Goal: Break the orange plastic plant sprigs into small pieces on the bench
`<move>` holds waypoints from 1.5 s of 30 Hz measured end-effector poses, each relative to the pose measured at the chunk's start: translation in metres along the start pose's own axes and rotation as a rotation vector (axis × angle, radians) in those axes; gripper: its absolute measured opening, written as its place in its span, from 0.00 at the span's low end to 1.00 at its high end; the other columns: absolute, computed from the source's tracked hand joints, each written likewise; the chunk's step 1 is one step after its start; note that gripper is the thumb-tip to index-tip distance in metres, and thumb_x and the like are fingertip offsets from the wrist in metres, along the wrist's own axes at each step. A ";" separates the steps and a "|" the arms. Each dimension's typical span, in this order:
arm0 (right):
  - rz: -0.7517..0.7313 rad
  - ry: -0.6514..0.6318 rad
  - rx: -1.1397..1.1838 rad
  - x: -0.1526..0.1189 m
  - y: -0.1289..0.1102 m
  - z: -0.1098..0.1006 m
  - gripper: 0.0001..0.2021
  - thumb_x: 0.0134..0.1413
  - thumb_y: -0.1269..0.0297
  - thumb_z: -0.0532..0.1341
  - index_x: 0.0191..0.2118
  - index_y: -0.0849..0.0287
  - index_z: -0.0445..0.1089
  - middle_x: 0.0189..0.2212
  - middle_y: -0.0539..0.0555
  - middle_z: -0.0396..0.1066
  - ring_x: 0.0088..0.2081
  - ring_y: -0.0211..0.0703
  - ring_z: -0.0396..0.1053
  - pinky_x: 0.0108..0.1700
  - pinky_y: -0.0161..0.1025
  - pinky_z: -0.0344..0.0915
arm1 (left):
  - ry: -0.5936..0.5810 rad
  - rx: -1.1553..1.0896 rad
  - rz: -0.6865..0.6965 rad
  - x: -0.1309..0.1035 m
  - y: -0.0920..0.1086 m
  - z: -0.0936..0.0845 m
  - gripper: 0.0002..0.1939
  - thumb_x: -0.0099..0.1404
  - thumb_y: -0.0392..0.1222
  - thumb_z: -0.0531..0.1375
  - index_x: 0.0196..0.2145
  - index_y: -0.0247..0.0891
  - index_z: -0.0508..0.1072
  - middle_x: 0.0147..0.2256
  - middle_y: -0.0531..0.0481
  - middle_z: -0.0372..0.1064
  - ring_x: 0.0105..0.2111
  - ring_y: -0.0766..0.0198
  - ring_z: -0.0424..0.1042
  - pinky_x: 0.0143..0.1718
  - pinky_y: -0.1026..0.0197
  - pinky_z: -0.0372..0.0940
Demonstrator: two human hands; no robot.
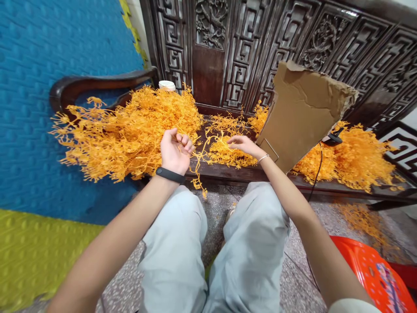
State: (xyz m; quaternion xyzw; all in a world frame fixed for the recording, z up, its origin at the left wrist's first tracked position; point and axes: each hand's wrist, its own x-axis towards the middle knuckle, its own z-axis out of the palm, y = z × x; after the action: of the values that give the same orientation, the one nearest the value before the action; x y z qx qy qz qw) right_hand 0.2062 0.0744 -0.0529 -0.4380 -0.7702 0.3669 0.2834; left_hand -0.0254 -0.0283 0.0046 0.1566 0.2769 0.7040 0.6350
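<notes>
A large heap of orange branching plastic pieces (130, 130) lies on the left of a dark wooden bench (224, 173). My left hand (177, 150) is palm up at the heap's right edge, its fingers curled; whether they hold anything is hidden. Between my hands a loose orange strand (202, 158) hangs over the bench's front edge. My right hand (243, 144) hovers at a smaller orange pile (228, 154), fingers stretched out and apart from the thumb, nothing gripped.
Brown cardboard (299, 113) stands right of my right hand. Behind it lie more orange pieces (361, 156) and a black device (334, 138) with a cable. A white round object (167, 85) stands behind the left heap. A red stool (368, 269) is at lower right.
</notes>
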 end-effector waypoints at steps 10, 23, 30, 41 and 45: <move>-0.065 -0.712 0.011 -0.035 -0.075 0.079 0.26 0.44 0.55 0.65 0.47 0.64 0.64 0.43 0.58 0.70 0.39 0.38 0.69 0.43 0.36 0.65 | 0.022 -0.007 0.017 -0.003 0.004 0.000 0.17 0.62 0.39 0.48 0.17 0.38 0.48 0.13 0.57 0.47 0.12 0.73 0.47 0.14 0.67 0.46; -0.311 -0.112 -0.805 -0.062 -0.111 0.115 0.26 0.51 0.39 0.53 0.36 0.62 0.64 0.27 0.58 0.71 0.29 0.45 0.67 0.31 0.37 0.55 | 0.113 -0.053 0.106 -0.002 0.007 -0.003 0.14 0.62 0.37 0.47 0.18 0.38 0.54 0.17 0.52 0.57 0.18 0.70 0.59 0.21 0.67 0.59; -0.333 -0.134 -0.788 -0.059 -0.107 0.113 0.11 0.60 0.62 0.50 0.34 0.61 0.66 0.30 0.58 0.71 0.31 0.44 0.67 0.33 0.37 0.55 | 0.094 -0.070 0.130 -0.001 0.009 -0.008 0.14 0.61 0.37 0.48 0.18 0.38 0.54 0.18 0.53 0.58 0.19 0.70 0.61 0.23 0.67 0.60; -0.111 0.161 0.106 -0.020 -0.067 0.051 0.08 0.51 0.64 0.58 0.26 0.61 0.63 0.26 0.49 0.66 0.30 0.34 0.63 0.37 0.34 0.60 | 0.073 -0.010 0.049 0.000 0.019 -0.015 0.14 0.60 0.38 0.50 0.18 0.39 0.52 0.15 0.55 0.53 0.14 0.72 0.54 0.16 0.69 0.53; 0.012 0.281 0.415 -0.010 -0.050 0.026 0.12 0.48 0.57 0.62 0.25 0.61 0.64 0.25 0.50 0.67 0.29 0.34 0.67 0.37 0.34 0.62 | 0.050 -0.016 0.056 0.000 0.019 -0.017 0.14 0.59 0.37 0.49 0.18 0.39 0.51 0.15 0.55 0.52 0.14 0.71 0.54 0.17 0.68 0.53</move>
State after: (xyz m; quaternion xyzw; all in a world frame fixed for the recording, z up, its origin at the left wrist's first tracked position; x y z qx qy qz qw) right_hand 0.1682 0.0399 -0.0283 -0.4219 -0.6288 0.4544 0.4693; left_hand -0.0506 -0.0318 0.0028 0.1413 0.2825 0.7274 0.6092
